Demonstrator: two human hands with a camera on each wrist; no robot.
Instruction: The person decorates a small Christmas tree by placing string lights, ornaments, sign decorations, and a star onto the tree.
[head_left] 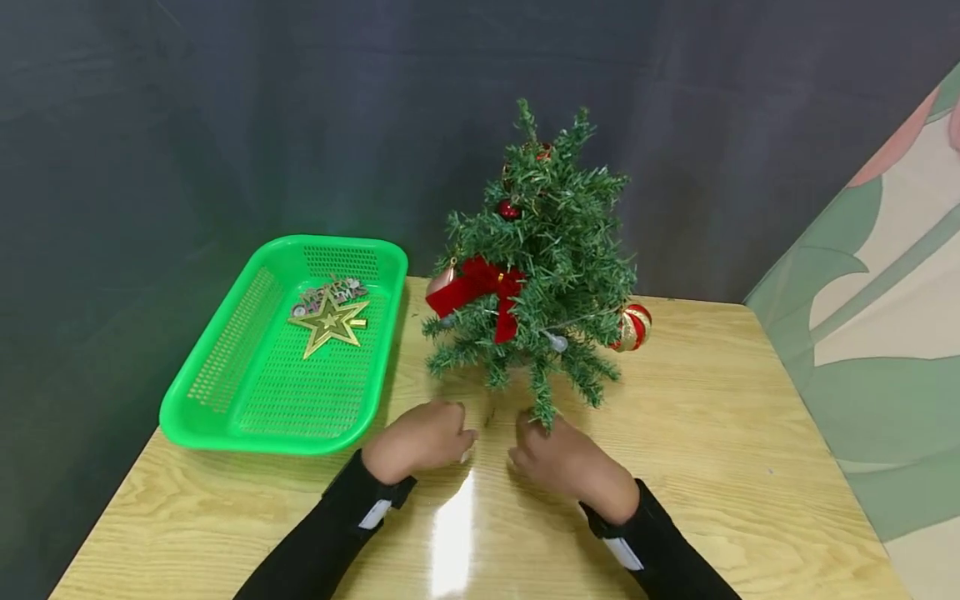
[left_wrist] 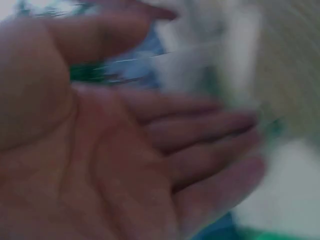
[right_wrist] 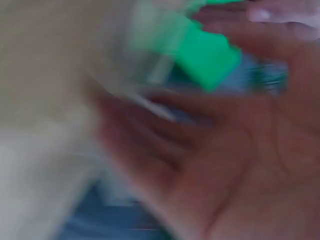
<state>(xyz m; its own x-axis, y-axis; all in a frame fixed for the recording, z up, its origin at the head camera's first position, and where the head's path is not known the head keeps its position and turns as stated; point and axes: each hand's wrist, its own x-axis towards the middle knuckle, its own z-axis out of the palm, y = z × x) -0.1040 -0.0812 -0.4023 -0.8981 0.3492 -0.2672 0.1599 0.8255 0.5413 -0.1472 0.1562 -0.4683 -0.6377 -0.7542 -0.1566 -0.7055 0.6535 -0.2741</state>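
Observation:
A small green Christmas tree [head_left: 555,242] stands upright toward the back of the table. It carries a red velvet bow [head_left: 480,287], a red-and-gold striped ball [head_left: 633,327], a pink bauble [head_left: 441,281] and small red balls. Just in front of its base, my left hand [head_left: 423,442] is low over the table, and its palm [left_wrist: 120,165] shows nothing held, with the fingers loosely extended. Opposite it, my right hand [head_left: 566,462] is under the tip of a low front branch. Motion blurs its fingers [right_wrist: 145,135], which look relaxed around nothing.
To the left sits a green plastic basket [head_left: 171,417]. Inside lie a gold star topper [head_left: 330,323] and a glittery lettered ornament [head_left: 347,289]. The wooden table [head_left: 720,433] meets a dark cloth [head_left: 225,125] behind and a leaf-patterned fabric [head_left: 885,333] at right.

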